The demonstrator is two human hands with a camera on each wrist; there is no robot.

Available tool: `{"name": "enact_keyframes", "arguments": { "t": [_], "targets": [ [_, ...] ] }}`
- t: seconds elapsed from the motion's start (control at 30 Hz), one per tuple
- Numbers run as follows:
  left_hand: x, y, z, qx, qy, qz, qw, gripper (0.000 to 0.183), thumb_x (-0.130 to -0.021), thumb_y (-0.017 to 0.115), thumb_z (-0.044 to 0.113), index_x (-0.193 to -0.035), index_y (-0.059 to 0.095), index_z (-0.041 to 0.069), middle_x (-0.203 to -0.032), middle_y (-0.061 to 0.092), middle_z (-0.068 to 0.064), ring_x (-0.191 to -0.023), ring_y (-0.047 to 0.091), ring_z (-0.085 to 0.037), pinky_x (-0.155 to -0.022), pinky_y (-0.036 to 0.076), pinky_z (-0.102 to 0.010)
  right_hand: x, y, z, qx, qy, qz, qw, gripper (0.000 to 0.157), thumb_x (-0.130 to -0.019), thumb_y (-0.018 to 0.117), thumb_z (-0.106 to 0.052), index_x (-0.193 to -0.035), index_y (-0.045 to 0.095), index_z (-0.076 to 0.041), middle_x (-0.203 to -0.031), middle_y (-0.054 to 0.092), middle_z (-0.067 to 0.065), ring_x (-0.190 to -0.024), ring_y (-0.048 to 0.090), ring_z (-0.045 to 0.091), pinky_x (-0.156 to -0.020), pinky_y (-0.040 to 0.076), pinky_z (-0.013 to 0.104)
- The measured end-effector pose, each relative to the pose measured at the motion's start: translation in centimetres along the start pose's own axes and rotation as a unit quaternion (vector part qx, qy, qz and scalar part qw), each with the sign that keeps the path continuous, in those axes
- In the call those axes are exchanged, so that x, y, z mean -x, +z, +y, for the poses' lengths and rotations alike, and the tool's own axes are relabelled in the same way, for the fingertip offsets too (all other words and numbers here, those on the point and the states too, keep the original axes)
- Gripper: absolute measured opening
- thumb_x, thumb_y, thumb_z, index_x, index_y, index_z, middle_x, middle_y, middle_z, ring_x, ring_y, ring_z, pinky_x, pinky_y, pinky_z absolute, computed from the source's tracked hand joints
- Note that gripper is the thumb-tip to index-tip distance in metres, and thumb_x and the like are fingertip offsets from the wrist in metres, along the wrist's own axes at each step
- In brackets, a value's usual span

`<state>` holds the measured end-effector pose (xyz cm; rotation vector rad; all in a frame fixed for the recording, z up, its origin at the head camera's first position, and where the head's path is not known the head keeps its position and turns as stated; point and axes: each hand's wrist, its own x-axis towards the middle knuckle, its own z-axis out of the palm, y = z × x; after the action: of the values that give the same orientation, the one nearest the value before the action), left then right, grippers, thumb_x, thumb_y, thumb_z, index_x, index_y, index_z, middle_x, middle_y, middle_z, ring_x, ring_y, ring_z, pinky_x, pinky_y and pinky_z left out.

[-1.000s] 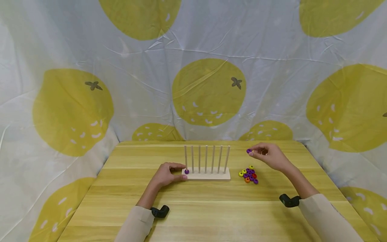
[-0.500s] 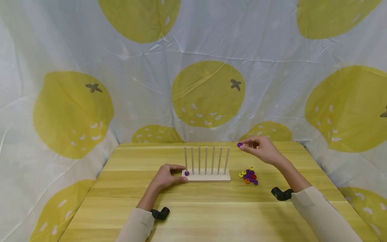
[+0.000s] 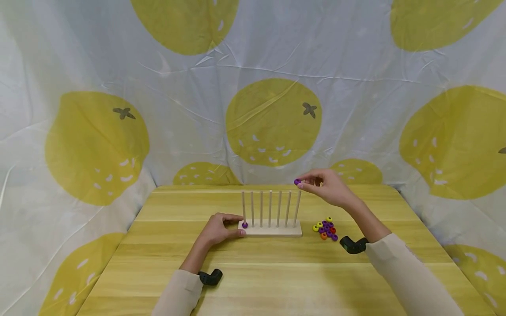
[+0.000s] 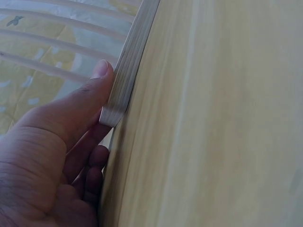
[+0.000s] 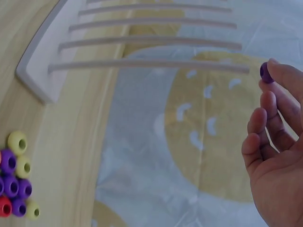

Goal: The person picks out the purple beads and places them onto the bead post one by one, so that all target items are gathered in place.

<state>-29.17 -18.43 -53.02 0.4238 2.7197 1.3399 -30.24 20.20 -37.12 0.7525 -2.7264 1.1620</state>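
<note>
- the one relation that counts: the held purple bead (image 3: 297,181) is just above the tip of the right-end peg (image 3: 297,209), near it but apart, with a gap between them in the right wrist view
- in that same view the bead's hole faces toward the peg tip, and the bead lies roughly in line with the peg's long axis; whether the hole is exactly centred on it i cannot tell
- the right hand (image 3: 331,188) pinches this bead between thumb and index fingertips, reaching in from the right, its other fingers loosely bent; it is by far the nearer hand to that peg
- the left hand (image 3: 216,229) grips the far-left end of the wooden peg stand (image 3: 272,231), thumb at the near edge and fingers behind, well apart from the held bead
- the stand's base runs left to right on the table (image 3: 269,283), its seven pegs upright in a row
- a second purple bead (image 3: 245,225) sits at the foot of the left-end peg (image 3: 243,206), beside the left fingers
- the loose beads (image 3: 326,228), purple, yellow, red and orange, lie to the right of the stand, below the right hand
</note>
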Motion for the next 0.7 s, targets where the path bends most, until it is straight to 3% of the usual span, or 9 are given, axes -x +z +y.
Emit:
{"name": "enact_keyframes", "arguments": {
  "t": [0.7],
  "targets": [
    [0.0, 0.1, 0.3, -0.001, 0.008, 0.007, 0.9999, 0.049, -0.077, 0.091, 0.045, -0.121, 0.078, 0.029, -0.127, 0.074, 0.002, -0.127, 0.065, -0.026, -0.108, 0.051, -0.049, -4.1, 3.9, -4.2, -0.032, -0.066, -0.034, 0.997, 0.022, -0.097, 0.073, -0.037, -0.112, 0.08, -0.022, -0.087, 0.067, -0.003, -0.07, 0.052, 0.025, -0.06, 0.042, 0.03]
  ]
}}
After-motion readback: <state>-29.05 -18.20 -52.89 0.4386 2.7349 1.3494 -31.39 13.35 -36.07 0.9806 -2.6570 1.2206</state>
